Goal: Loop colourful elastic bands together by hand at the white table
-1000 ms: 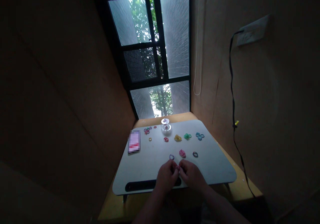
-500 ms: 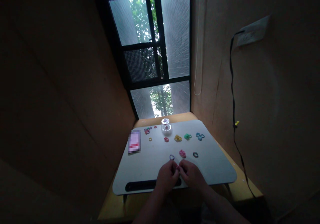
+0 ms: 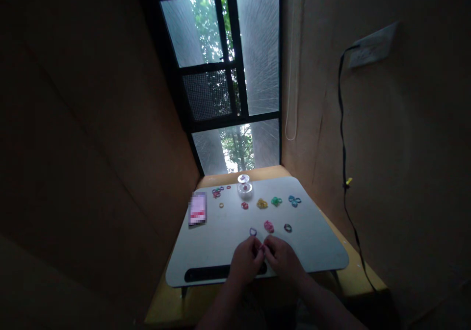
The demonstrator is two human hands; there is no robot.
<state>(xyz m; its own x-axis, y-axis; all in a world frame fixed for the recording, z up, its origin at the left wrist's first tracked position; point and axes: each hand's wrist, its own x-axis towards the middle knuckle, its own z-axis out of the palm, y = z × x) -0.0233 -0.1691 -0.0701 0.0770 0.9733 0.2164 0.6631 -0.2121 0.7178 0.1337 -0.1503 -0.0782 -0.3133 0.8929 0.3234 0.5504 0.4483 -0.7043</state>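
Note:
My left hand [image 3: 247, 257] and my right hand [image 3: 281, 257] meet over the front edge of the white lap table [image 3: 312, 241]. Both are closed, fingertips pinched together around a small pinkish rubber band [image 3: 262, 248], mostly hidden by the fingers. Just beyond my left fingertips lies a purple band [image 3: 252, 232]. A pink pile of bands [image 3: 269, 226] sits ahead of my right hand, with a dark band [image 3: 287, 227] to its right. Farther back, in a row, are red bands [image 3: 245, 206], yellow bands [image 3: 262, 203], green bands [image 3: 275, 201] and blue bands [image 3: 294, 201].
A clear plastic container [image 3: 245, 188] stands at the back of the table. Mixed bands [image 3: 217, 191] lie left of it, near a blurred pink packet [image 3: 197, 208]. A black slot [image 3: 206, 273] runs along the front edge. A black cable [image 3: 344, 148] hangs at right.
Hardly anything differs. Both hands stay pinched together in the same place, with only a slight shift at the fingertips.

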